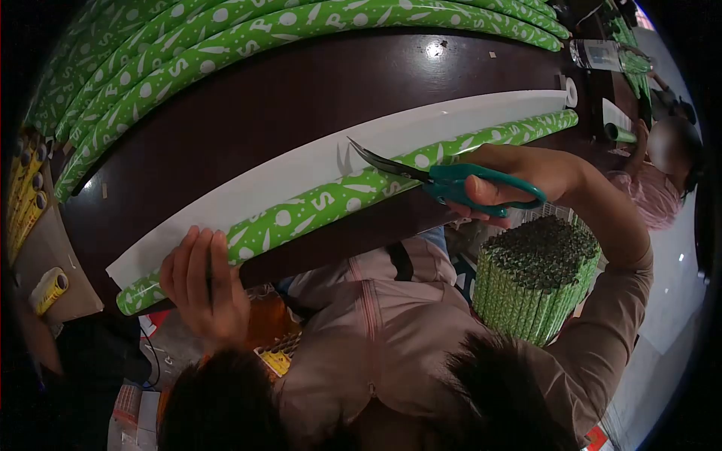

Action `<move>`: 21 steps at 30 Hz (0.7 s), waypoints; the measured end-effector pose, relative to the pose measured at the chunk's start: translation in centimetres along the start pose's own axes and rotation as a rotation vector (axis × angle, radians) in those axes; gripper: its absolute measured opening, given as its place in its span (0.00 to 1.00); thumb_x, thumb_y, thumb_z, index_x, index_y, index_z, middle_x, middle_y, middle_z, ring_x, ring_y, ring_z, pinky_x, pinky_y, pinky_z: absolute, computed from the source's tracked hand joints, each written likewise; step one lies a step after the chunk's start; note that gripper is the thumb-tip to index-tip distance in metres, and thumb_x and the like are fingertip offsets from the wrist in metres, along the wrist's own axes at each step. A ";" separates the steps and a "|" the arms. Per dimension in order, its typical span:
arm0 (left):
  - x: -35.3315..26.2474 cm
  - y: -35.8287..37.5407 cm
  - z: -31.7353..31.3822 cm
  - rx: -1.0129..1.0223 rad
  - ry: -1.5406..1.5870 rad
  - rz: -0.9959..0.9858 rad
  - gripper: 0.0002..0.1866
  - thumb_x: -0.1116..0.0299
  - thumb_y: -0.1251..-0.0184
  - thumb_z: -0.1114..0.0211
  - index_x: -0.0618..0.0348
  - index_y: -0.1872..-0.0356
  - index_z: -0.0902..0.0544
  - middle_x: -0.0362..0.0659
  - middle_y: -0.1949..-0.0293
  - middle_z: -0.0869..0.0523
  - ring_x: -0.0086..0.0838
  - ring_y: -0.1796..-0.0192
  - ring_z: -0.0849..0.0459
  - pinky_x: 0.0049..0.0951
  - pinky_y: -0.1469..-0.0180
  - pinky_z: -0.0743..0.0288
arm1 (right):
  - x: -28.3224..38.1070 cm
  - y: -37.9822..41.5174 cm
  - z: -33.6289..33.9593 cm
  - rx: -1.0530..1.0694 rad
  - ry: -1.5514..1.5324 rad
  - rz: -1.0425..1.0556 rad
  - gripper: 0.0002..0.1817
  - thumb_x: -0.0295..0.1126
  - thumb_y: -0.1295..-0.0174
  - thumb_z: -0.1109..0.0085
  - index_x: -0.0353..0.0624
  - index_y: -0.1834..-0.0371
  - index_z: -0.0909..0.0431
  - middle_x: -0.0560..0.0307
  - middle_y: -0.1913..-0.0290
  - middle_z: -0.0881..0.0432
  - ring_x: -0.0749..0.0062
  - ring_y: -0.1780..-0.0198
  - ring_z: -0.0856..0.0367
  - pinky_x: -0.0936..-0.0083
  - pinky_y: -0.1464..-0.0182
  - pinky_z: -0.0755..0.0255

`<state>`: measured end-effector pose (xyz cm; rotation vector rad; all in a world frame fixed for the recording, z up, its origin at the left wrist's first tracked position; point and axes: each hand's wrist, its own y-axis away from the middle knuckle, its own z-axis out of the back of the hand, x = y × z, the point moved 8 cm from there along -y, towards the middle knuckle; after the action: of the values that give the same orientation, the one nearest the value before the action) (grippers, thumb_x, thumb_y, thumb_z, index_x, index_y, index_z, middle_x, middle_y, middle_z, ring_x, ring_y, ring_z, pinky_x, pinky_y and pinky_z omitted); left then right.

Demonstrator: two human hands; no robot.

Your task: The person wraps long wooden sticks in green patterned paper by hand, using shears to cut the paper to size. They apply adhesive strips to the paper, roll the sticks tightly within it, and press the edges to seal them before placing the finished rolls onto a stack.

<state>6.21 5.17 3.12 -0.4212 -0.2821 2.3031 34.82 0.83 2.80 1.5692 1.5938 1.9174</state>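
Observation:
A long green roll point(286, 219) with white patterns lies along the near edge of the dark table, its white underside point(301, 161) spread out flat behind it. My left hand point(204, 286) rests on the roll near its left end, fingers stretched out over it. In my right hand point(511, 180) are teal-handled scissors point(451, 180), held above the roll right of its middle. Their dark blades point left over the white sheet and look slightly apart.
Several long green rolls point(286, 22) lie along the table's far side. A bundle of green rolls point(526, 282) stands upright below, by my right arm. Yellow rolls point(34, 210) are at the left. Another person point(647, 184) sits at the right beside a green roll.

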 end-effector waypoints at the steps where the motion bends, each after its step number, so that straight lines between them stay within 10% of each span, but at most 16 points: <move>1: 0.0 0.0 0.0 -0.001 0.002 -0.001 0.20 0.81 0.42 0.34 0.65 0.46 0.19 0.50 0.47 0.18 0.44 0.43 0.18 0.47 0.42 0.28 | -0.1 0.0 -0.1 0.001 -0.001 -0.002 0.39 0.70 0.34 0.54 0.39 0.71 0.24 0.63 0.79 0.26 0.79 0.80 0.25 0.79 0.75 0.30; 21: 0.4 0.4 -0.4 0.016 0.027 -0.017 0.25 0.81 0.45 0.33 0.64 0.42 0.20 0.49 0.44 0.19 0.43 0.40 0.20 0.47 0.40 0.31 | -0.6 -0.2 -0.6 -0.064 0.035 0.069 0.41 0.74 0.37 0.54 0.39 0.74 0.24 0.62 0.83 0.28 0.78 0.81 0.24 0.78 0.78 0.30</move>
<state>5.87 5.22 2.59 -0.4401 -0.2529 2.2797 34.50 0.18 2.37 1.5927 1.4954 2.0210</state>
